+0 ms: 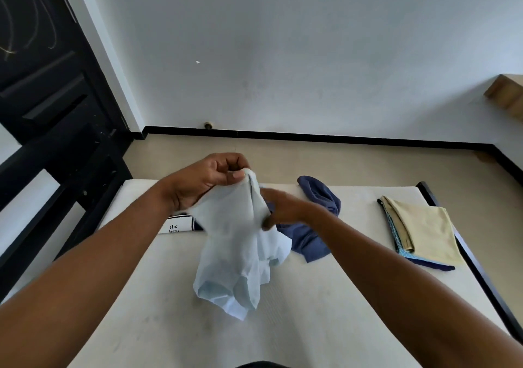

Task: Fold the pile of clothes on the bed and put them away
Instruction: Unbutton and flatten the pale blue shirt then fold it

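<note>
– Left grip (209,182) pinched on top of the pale blue shirt (235,248), which hangs over the middle of the bed (325,311).
– Right grip (285,209) is at its right edge, way too blurry to say if clamped.

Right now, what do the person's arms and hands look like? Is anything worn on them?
Both arms are bare: no sleeve shows on the left forearm or the right forearm up to the picture's edge. The left hand has no glove, ring or watch in view. The right hand is blurred; no glove or watch shows, but a ring cannot be ruled out.
</note>
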Action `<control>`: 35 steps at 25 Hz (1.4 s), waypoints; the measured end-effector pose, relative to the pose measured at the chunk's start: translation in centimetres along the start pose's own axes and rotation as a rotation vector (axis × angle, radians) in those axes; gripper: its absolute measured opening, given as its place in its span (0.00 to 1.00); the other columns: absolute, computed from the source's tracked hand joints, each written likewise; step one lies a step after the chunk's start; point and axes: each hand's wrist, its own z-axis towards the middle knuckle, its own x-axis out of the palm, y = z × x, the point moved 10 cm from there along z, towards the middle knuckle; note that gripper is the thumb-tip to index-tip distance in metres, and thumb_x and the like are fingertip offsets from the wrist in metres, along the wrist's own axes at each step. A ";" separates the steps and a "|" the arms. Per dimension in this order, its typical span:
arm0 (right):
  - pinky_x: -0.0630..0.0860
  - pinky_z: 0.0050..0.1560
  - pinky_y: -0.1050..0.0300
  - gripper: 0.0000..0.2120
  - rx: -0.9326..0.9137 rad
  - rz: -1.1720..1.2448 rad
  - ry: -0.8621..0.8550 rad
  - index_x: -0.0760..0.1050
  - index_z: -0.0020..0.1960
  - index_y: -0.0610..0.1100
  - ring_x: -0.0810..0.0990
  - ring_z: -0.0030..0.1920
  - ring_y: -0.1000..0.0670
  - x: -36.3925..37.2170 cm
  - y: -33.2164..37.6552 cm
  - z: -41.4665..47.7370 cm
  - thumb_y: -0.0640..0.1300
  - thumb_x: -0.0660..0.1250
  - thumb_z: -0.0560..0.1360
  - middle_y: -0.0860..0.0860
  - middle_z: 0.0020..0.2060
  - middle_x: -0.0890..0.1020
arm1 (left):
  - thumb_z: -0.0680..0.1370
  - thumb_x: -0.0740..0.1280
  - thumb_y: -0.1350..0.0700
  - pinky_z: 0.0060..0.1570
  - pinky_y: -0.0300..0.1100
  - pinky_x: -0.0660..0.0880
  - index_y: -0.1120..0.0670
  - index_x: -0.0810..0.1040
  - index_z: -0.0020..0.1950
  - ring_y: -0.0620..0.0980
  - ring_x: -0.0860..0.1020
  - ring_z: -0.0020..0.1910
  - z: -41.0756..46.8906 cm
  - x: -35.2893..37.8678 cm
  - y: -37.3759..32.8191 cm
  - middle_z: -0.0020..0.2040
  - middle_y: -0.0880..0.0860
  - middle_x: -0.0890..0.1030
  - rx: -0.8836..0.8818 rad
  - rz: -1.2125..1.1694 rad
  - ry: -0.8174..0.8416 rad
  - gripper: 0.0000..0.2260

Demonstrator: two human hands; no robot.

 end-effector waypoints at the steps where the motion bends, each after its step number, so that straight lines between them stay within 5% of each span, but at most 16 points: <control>1: 0.70 0.61 0.58 0.30 0.018 -0.176 0.017 0.72 0.73 0.46 0.77 0.63 0.48 1.0 -0.8 0.2 0.43 0.78 0.74 0.48 0.64 0.79 | 0.79 0.69 0.60 0.43 0.40 0.77 0.58 0.77 0.51 0.49 0.78 0.41 -0.4 0.2 -1.1 0.46 0.57 0.78 0.025 -0.080 0.049 0.03; 4: 0.66 0.50 0.61 0.18 0.088 -0.138 -0.117 0.79 0.65 0.40 0.79 0.56 0.45 0.8 -2.1 0.8 0.50 0.70 0.81 0.43 0.60 0.82 | 0.80 0.68 0.59 0.45 0.41 0.79 0.56 0.79 0.51 0.49 0.80 0.43 -0.6 -3.3 -1.7 0.47 0.55 0.80 0.000 -0.062 -0.074 0.02; 6: 0.67 0.42 0.56 0.15 0.155 0.026 -0.287 0.82 0.52 0.35 0.78 0.45 0.45 -1.6 -1.5 1.1 0.48 0.67 0.82 0.40 0.49 0.84 | 0.83 0.68 0.55 0.51 0.45 0.77 0.55 0.80 0.55 0.51 0.81 0.49 -0.8 -9.3 -0.1 0.50 0.54 0.82 -0.118 0.361 -0.426 0.04; 8: 0.66 0.36 0.53 0.17 0.192 0.174 -0.450 0.78 0.37 0.38 0.73 0.35 0.47 -4.4 0.2 1.1 0.47 0.67 0.80 0.45 0.34 0.78 | 0.81 0.69 0.47 0.59 0.49 0.76 0.55 0.77 0.65 0.55 0.80 0.58 -2.0 -12.6 -0.5 0.60 0.55 0.81 -0.174 0.831 -0.758 0.16; 10: 0.72 0.35 0.52 0.17 0.148 0.418 -0.563 0.74 0.31 0.42 0.74 0.31 0.48 -6.9 3.5 1.0 0.47 0.69 0.76 0.47 0.28 0.76 | 0.75 0.69 0.35 0.57 0.48 0.78 0.53 0.74 0.70 0.51 0.81 0.54 -1.4 -10.4 -1.4 0.60 0.52 0.81 0.003 0.849 -0.755 0.31; 13: 0.86 0.45 0.37 0.10 0.025 0.749 -0.580 0.81 0.42 0.36 0.86 0.41 0.41 -9.4 8.7 0.7 0.45 0.71 0.73 0.38 0.38 0.85 | 0.71 0.76 0.35 0.50 0.42 0.77 0.49 0.72 0.72 0.45 0.81 0.51 0.8 -4.5 -2.4 0.59 0.46 0.80 0.134 0.827 -0.507 0.35; 16: 0.84 0.54 0.38 0.10 -0.173 0.857 -0.473 0.82 0.53 0.31 0.87 0.50 0.37 -11.6 12.6 -0.2 0.39 0.71 0.79 0.36 0.47 0.86 | 0.77 0.73 0.57 0.48 0.43 0.74 0.55 0.78 0.66 0.55 0.82 0.52 1.7 -5.2 -5.3 0.55 0.53 0.84 0.266 0.839 -0.669 0.17; 18: 0.83 0.57 0.43 0.12 -0.239 0.837 -0.476 0.82 0.58 0.32 0.87 0.52 0.38 -12.9 12.1 -1.3 0.40 0.69 0.82 0.37 0.50 0.87 | 0.79 0.69 0.63 0.46 0.41 0.72 0.58 0.83 0.54 0.51 0.81 0.46 1.9 -7.2 -6.6 0.48 0.52 0.85 0.312 0.701 -0.739 0.06; 21: 0.80 0.53 0.46 0.10 -0.116 0.750 -0.600 0.85 0.54 0.38 0.87 0.49 0.43 -12.9 4.7 -1.9 0.45 0.70 0.80 0.41 0.47 0.88 | 0.80 0.68 0.60 0.42 0.45 0.68 0.60 0.75 0.39 0.48 0.73 0.37 2.9 -9.2 -6.8 0.36 0.51 0.77 0.255 0.495 -0.773 0.10; 24: 0.78 0.53 0.49 0.10 0.166 0.568 -0.524 0.86 0.54 0.42 0.83 0.50 0.49 -9.0 -4.6 -1.2 0.45 0.75 0.76 0.44 0.50 0.88 | 0.81 0.69 0.59 0.44 0.47 0.70 0.63 0.75 0.43 0.50 0.73 0.41 3.5 -8.8 -7.5 0.40 0.54 0.76 0.267 0.241 -0.767 0.10; 28: 0.75 0.65 0.52 0.37 0.321 0.367 -0.277 0.71 0.71 0.44 0.78 0.62 0.48 -3.1 -9.6 -0.7 0.48 0.82 0.67 0.48 0.61 0.79 | 0.82 0.69 0.58 0.53 0.48 0.76 0.60 0.80 0.52 0.52 0.78 0.49 3.8 -7.2 -9.4 0.49 0.56 0.80 0.313 -0.017 -0.754 0.05; 31: 0.76 0.68 0.44 0.57 0.330 0.468 -0.390 0.64 0.75 0.48 0.77 0.65 0.46 -3.4 -11.0 0.3 0.70 0.83 0.56 0.49 0.66 0.78 | 0.82 0.69 0.55 0.60 0.50 0.78 0.56 0.81 0.50 0.53 0.82 0.54 4.1 -6.7 -10.0 0.52 0.55 0.83 0.294 -0.091 -0.719 0.05; 35: 0.77 0.67 0.47 0.58 0.209 0.256 -0.351 0.68 0.76 0.51 0.78 0.65 0.50 -5.6 -6.3 0.5 0.78 0.77 0.54 0.54 0.67 0.78 | 0.82 0.70 0.53 0.63 0.52 0.78 0.53 0.82 0.53 0.55 0.82 0.58 4.1 -7.2 -10.3 0.57 0.55 0.84 0.284 -0.129 -0.714 0.05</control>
